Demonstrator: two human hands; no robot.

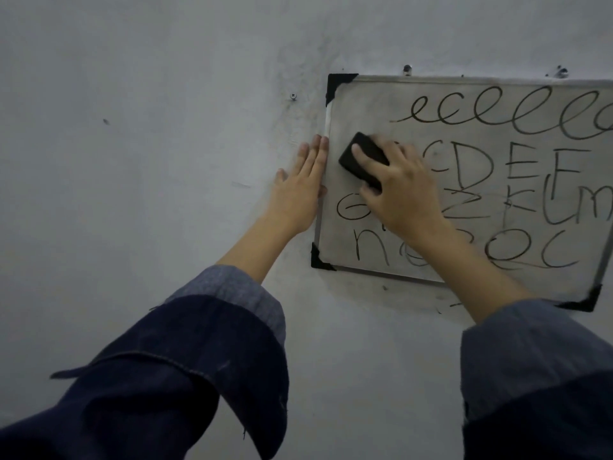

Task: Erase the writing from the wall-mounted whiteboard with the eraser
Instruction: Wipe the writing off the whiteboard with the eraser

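1. Closest to me are my two dark blue sleeves [185, 366], rolled back so the lighter inside of the cuff shows.
2. My left hand [300, 190] is flat on the wall [132, 161], fingers straight and close together, pointing up.
3. Its fingertips touch the left edge of the whiteboard [341, 234], right on the silver frame.
4. My right hand [398, 190] holds the eraser [360, 159]. My fingers curl over the top of it and my thumb is on its lower side.
5. That eraser is black and blocky. It is pressed on the board, tilted, in the left part, about halfway up.
6. It sits just left of the letter row that reads C, D, E, F. The spot next to my fingers looks smudged and grey.
7. Black writing [517, 114] covers most of the board. Loopy curls run along the top.
8. Under the letter row is a G by my right hand, then more big letters to the right, partly hidden by my arm.
9. At the bottom I see an n and some round shapes. A few are faint and smeared.
10. Black corner pieces [338, 84] hold the board at its corners. The right side of the board runs out of view.
11. Two small screws stick out of the wall, one [293, 96] to the left of the board and one [407, 68] just above its top edge.
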